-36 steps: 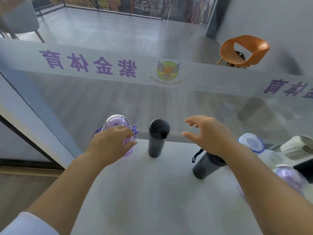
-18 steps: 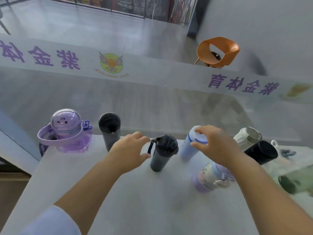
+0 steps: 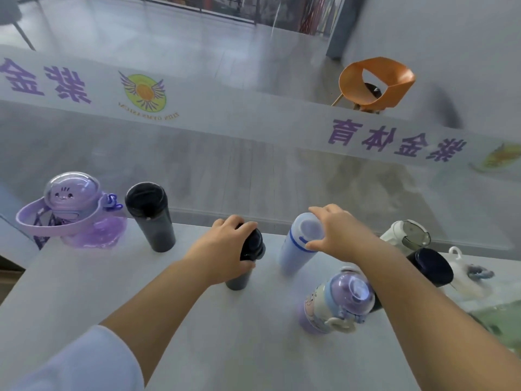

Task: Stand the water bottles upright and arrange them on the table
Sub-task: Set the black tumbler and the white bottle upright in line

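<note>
Bottles crowd the far edge of the grey tabletop (image 3: 183,320), which stands against a glass wall with purple lettering. At the left end a purple bottle with a clear dome lid (image 3: 70,210) stands upright, its strap looped around it. Just beside it stands a black tumbler (image 3: 149,215). Near the middle, the left hand (image 3: 225,252) curls its fingers over the cap of a dark bottle (image 3: 253,245), which stands on its base, gripped from above. Just to the right, the right hand (image 3: 335,235) holds the top of a pale blue-banded bottle (image 3: 296,249), thumb on the near side and fingers hooked over the lid's far rim. Closer in, a small cartoon bottle with a purple lid (image 3: 335,303) stands under the right forearm. Behind that arm are a black-capped bottle (image 3: 431,266) and a white bottle with a smoky lid (image 3: 403,235); I cannot tell whether these stand or lie. Beyond the glass sits an orange chair (image 3: 375,83).
</note>
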`<state>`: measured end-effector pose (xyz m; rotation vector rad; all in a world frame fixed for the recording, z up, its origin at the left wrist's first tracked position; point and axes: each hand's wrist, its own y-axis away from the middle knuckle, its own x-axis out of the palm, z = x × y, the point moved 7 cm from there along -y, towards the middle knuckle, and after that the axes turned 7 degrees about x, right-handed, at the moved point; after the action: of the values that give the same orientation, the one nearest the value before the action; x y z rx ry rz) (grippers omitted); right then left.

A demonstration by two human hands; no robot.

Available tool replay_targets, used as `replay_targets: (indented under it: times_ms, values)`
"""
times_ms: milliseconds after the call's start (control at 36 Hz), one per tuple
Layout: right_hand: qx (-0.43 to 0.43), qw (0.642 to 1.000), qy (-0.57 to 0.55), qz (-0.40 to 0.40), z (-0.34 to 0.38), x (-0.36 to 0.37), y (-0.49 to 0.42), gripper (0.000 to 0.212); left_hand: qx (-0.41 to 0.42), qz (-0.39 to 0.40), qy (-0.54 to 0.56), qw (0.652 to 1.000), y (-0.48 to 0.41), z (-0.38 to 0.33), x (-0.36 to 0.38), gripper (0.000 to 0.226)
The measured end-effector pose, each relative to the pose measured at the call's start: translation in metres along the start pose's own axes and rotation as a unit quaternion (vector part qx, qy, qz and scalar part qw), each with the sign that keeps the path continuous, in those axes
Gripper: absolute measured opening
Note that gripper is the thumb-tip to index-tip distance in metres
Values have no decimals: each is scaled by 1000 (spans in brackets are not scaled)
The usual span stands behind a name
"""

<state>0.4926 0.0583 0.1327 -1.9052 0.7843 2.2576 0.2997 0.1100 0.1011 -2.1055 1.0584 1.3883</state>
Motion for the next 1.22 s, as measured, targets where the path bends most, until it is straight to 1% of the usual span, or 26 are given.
replay_targets:
  times_ms: [111, 194, 333, 472, 667, 861, 972, 1222]
  values:
    - [-14, 999, -2, 33, 6, 8, -10, 81, -28, -11, 22, 999, 0, 11, -6, 68]
    - [-7, 999, 5, 48, 9, 11, -16, 76, -45, -14, 23, 999, 1, 22, -14, 70]
    - [-9, 999, -2, 35, 16, 9, -20, 66, -59, -19, 1, 998, 2, 41, -24, 68]
    - [-30, 999, -18, 34, 33, 12, -22, 65, -66, -36, 3, 997, -2, 57, -37, 69]
    - [-55, 998, -24, 22, 57, 13, -28, 66, -61, -22, -20, 998, -13, 71, -44, 73]
    - [-56, 998, -35, 3, 67, 11, -34, 64, -60, -40, 6, 997, -19, 80, -47, 76]
    - [-61, 997, -41, -9, 72, 12, -35, 62, -66, -55, 23, 996, -18, 83, -49, 74]
    - [-73, 997, -28, 0, 83, 14, -37, 62, -59, -39, 19, 997, -15, 82, -48, 73]
